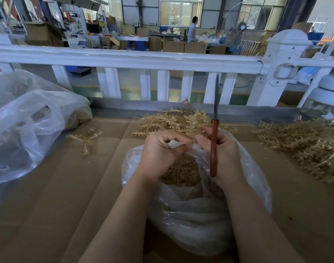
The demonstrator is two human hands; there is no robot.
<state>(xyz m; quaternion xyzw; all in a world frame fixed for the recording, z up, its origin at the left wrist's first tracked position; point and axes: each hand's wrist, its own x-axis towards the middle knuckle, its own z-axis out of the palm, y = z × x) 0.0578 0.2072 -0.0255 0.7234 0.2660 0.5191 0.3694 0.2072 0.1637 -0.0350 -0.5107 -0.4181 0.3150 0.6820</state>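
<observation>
Sprigs (173, 120), tan, bunch held just above small bag, at far side of hands. Step (my read): plucking bits into bag; next calls for fresh stem at fingertips, blade kept clear. Lg to sm: table (67, 186), cardboard top; big bag (29, 120) at L, contents blurred; small bag (200, 215) w/ loose bits (181, 171); L hand (162, 150) pinching stem; R hand (225, 149) pinching stem, gripping knife (213, 149), blade up.

A crumpled clear bag (25, 118) is laid at the left edge of the surface (67, 186), with a loose sprig (86, 137) beside it. A white fence (124, 57) is set along the far edge.
</observation>
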